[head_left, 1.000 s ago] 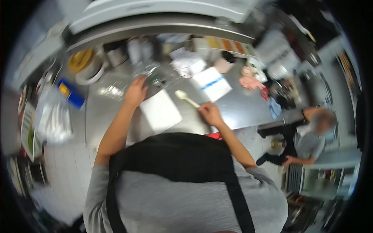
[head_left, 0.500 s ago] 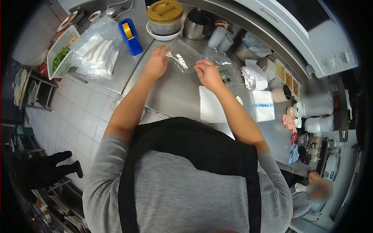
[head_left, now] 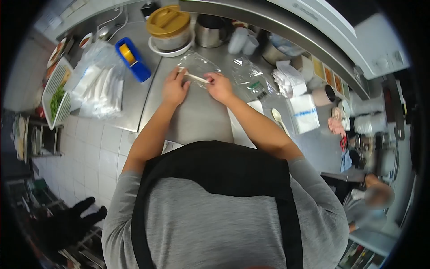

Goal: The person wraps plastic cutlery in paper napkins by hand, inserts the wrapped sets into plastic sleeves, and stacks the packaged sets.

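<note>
My left hand [head_left: 174,88] and my right hand [head_left: 219,88] are close together over the steel worktop. A pale plastic spoon [head_left: 195,77] lies between them, slanting down to the right. The fingers of my right hand pinch its handle end, while my left fingers close around its other end. A thin clear plastic bag [head_left: 199,61] lies just beyond, touching or partly around the spoon; I cannot tell which. To the right is another clear plastic wrapper [head_left: 254,77] with a green print. A second pale spoon [head_left: 278,117] lies beyond my right forearm.
A blue tape dispenser [head_left: 134,62] and a bag of white packets [head_left: 98,87] stand left. Behind are a gold-lidded tub [head_left: 169,27], a steel jug [head_left: 209,30] and plastic cups [head_left: 242,41]. Folded white packs [head_left: 302,112] lie right. Two other people are nearby.
My hands have moved nearer each other and towards me, and the spoon now spans between them. My right hand has come away from the printed wrapper. The view has shifted, revealing the second spoon.
</note>
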The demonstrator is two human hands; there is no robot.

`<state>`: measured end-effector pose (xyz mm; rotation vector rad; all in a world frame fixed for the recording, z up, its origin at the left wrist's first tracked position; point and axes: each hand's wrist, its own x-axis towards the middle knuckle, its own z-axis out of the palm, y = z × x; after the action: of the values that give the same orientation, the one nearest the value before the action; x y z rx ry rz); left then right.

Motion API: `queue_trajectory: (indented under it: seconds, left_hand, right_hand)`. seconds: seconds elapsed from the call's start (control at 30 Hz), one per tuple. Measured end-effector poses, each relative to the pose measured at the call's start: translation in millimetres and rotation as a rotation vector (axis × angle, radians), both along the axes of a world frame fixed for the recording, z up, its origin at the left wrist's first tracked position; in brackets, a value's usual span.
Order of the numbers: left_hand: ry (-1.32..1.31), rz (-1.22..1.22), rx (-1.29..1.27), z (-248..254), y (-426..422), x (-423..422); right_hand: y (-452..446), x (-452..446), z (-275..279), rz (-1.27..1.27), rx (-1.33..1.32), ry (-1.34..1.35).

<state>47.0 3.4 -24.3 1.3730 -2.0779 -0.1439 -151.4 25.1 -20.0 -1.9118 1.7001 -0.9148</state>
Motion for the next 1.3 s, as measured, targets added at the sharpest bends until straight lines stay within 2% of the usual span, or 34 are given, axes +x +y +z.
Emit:
queue_trajectory:
  seconds: [0.07, 0.27, 0.37, 0.47, 0.5, 0.6, 0.77, 0.87, 0.93, 1.0, 1.03, 1.13, 1.23, 1.3]
  left_hand:
    - [0.003, -0.014, 0.022, -2, 0, 1]
    - [-0.012, -0.002, 0.036, 2, -1, 1]
    - [-0.002, -0.017, 0.053, 0, -1, 3]
    - [-0.046, -0.005, -0.025, 2, 1, 5]
    - [-0.080, 0.001, -0.067, 5, 5, 5]
    - [-0.049, 0.000, -0.138, 24, 23, -1]
    - [0.020, -0.097, -0.173, 25, 74, -43]
    - [0.041, -0.120, -0.170, 30, 100, -65]
    - [0.054, -0.116, -0.161, 34, 117, -74]
    - [0.090, -0.233, -0.135, 37, 134, -84]
    - [0.108, -0.291, -0.121, 39, 143, -90]
    - [-0.085, -0.559, 0.109, 44, 177, -112]
    - [-0.184, -0.633, 0.196, 30, 203, -124]
    - [-0.158, -0.647, 0.190, 28, 215, -121]
  right_hand:
    - [8, 2, 17, 0.016, 0.029, 0.105]
    - [14, -2, 16, 0.004, 0.027, 0.482]
    - [63, -50, 31, -0.045, -0.081, 0.415]
    - [135, -124, 62, -0.130, -0.050, 0.030]
    - [161, -144, 65, -0.219, -0.029, -0.258]
    - [225, -206, 61, -0.428, 0.101, -0.532]
    - [267, -240, 37, -0.472, 0.223, -0.568]
    - [266, -247, 20, -0.469, 0.224, -0.511]
    - [266, -245, 30, -0.488, 0.163, -0.264]
    - [269, -239, 44, -0.446, 0.057, 0.031]
    - [266, -236, 47, -0.448, 0.028, 0.058]
    - [250, -239, 32, -0.385, -0.062, 0.224]
    - [236, -229, 27, -0.345, 0.004, 0.156]
    - [232, -222, 23, -0.344, 0.022, 0.119]
